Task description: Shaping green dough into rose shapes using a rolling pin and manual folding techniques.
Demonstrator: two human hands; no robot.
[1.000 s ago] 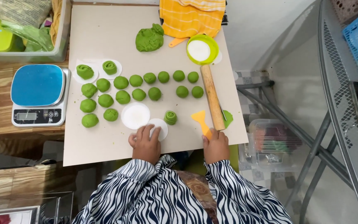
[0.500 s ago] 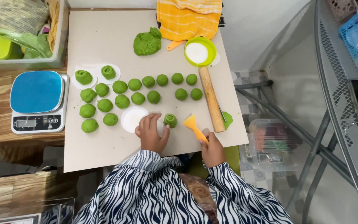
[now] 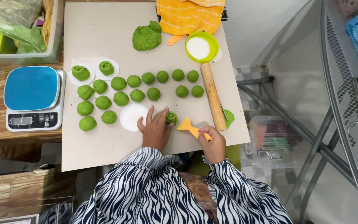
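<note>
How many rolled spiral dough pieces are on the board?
3: one spiral roll and another on white paper rounds beside the scale, a third at the left hand fingertips. None seems hidden.

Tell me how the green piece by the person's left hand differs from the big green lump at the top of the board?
The rolled piece is small, coiled in a spiral and touched by the left hand. The big lump is far larger, bumpy and shapeless, and lies untouched near the orange cloth. Both are the same green dough.

Beige board (image 3: 104,37): green dough balls (image 3: 121,98), rolling pin (image 3: 212,96), paper discs (image 3: 132,117).
</note>
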